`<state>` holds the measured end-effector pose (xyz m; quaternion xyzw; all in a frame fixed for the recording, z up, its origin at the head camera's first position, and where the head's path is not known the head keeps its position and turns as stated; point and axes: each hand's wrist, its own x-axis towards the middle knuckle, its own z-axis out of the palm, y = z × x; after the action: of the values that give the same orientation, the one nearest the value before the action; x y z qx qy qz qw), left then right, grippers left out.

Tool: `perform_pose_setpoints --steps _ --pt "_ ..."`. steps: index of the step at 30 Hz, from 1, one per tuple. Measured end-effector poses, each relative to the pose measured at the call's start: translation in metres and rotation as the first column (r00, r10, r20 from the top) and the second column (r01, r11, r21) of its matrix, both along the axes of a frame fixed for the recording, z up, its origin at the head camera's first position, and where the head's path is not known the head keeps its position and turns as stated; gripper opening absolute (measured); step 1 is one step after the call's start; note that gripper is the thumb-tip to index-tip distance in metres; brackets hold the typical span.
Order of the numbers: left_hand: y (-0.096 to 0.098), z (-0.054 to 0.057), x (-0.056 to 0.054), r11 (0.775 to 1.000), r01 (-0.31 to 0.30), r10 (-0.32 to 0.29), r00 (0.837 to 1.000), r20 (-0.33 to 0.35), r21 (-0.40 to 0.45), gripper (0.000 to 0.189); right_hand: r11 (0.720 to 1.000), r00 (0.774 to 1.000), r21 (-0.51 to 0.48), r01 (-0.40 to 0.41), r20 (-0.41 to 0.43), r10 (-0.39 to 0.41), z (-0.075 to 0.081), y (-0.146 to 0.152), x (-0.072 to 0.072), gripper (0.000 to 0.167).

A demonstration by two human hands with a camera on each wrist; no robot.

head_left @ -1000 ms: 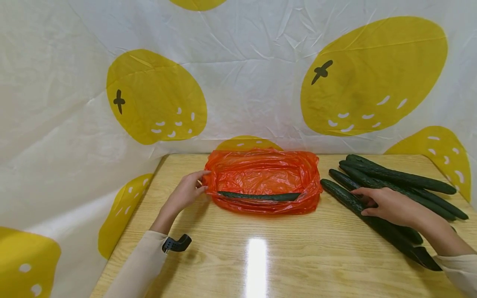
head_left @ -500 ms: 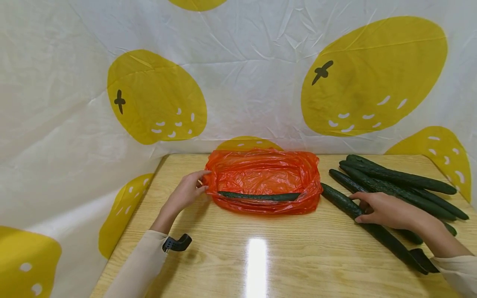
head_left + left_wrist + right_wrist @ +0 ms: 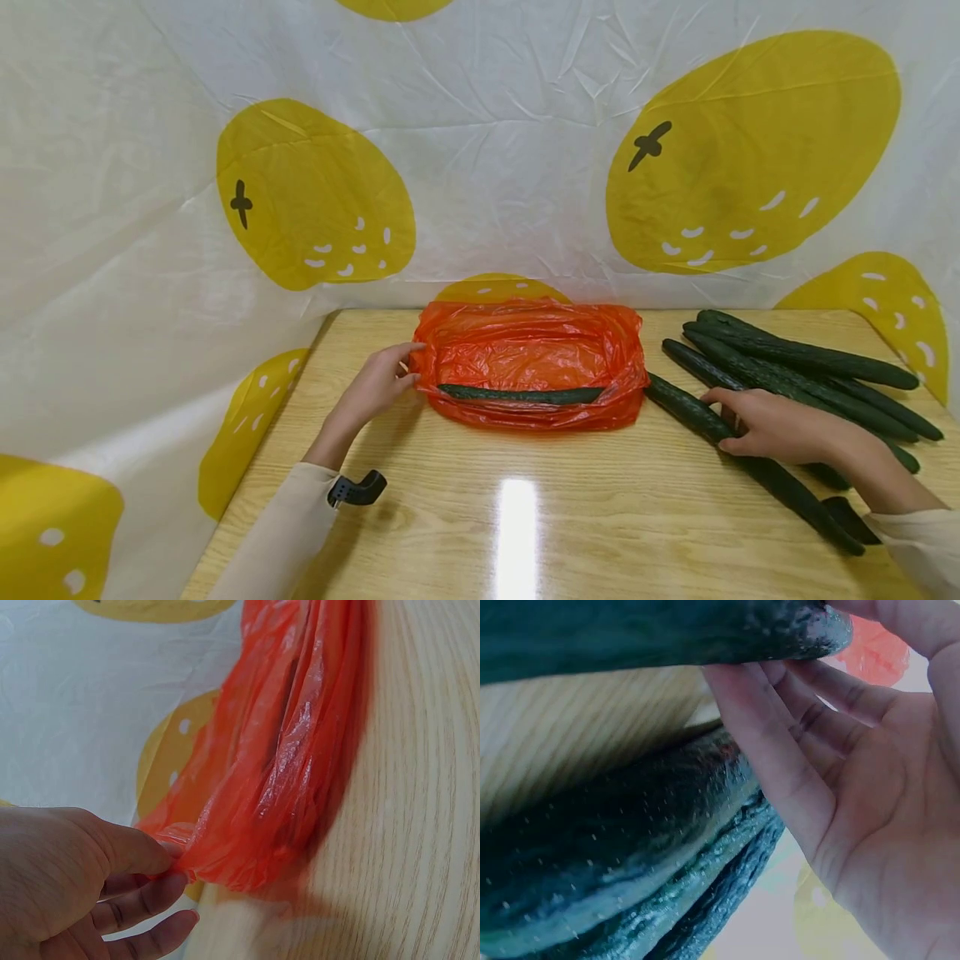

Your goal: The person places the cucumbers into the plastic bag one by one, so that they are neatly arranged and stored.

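Observation:
My left hand (image 3: 375,383) pinches the left edge of an open red plastic bag (image 3: 525,354), its thumb and fingertips on the thin film (image 3: 225,847) in the left wrist view. One dark green cucumber (image 3: 517,395) lies lengthwise inside the bag's front side. On the right, my right hand (image 3: 780,427) grips another long cucumber (image 3: 787,492), thumb on one side and fingers on the other. That cucumber (image 3: 630,637) crosses the top of the right wrist view, apart from those beneath it. Its far tip reaches the bag's right edge in the head view.
Several more cucumbers (image 3: 817,358) lie in a slanted pile beyond my right hand on the wooden table (image 3: 420,517). A white cloth (image 3: 495,183) printed with yellow fruit hangs behind and along the left. My left wrist wears a black band (image 3: 358,490).
My right hand has shifted slightly left and closed round the nearest cucumber, which has moved a little toward me, away from the pile. My left hand and the bag stay put.

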<state>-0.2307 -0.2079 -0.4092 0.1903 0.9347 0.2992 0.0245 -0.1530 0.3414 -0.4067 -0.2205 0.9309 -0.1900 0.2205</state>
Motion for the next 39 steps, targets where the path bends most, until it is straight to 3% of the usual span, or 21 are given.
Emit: perform_pose_setpoints --steps 8,15,20,30,39 --pt "-0.001 0.0 0.001 1.0 0.001 -0.001 1.0 0.008 0.01 0.051 0.998 0.997 -0.011 0.059 0.053 -0.059 0.012 0.007 -0.002 0.068" --pt "-0.002 0.002 -0.001 1.0 -0.004 0.004 1.0 0.012 0.011 0.051 1.0 1.0 0.005 0.027 0.014 -0.027 0.028 0.015 -0.004 0.07" --pt "-0.002 0.003 -0.001 1.0 0.002 -0.002 1.0 0.012 0.016 0.051 1.0 0.998 0.019 0.015 -0.065 -0.014 0.04 0.018 -0.005 0.068" --pt "-0.001 0.001 -0.001 1.0 -0.003 0.003 1.0 0.018 0.007 0.053 0.999 0.987 -0.003 0.04 -0.156 -0.04 0.06 0.012 -0.009 0.062" --pt "-0.001 0.002 0.0 1.0 -0.005 0.005 1.0 0.015 0.005 0.052 0.995 0.983 -0.102 -0.021 -0.183 0.002 0.074 -0.001 -0.012 0.056"
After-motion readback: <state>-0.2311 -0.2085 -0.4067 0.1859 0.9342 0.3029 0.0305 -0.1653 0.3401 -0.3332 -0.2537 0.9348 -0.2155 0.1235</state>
